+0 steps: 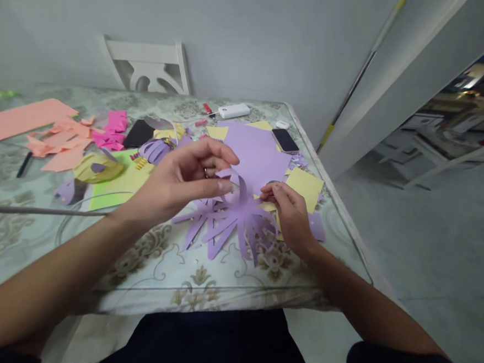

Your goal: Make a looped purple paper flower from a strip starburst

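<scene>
A purple paper cut-out with many long strips (231, 220) lies spread on the table in front of me. My left hand (184, 180) pinches one curled strip of it between thumb and fingertips, lifted above the rest. My right hand (290, 212) rests on the cut-out's right side, fingertips pressed together on the paper near a yellow sheet (306, 186). A flat purple sheet (257, 152) lies just behind the hands.
Pink and peach paper scraps (68, 142) and a green sheet (117, 184) cover the table's left. Two phones (285, 140) (138, 134), a white power bank (233, 111) and a finished purple paper ball (156, 149) lie farther back. A white chair (148, 67) stands behind. The table edge (332, 188) runs along the right.
</scene>
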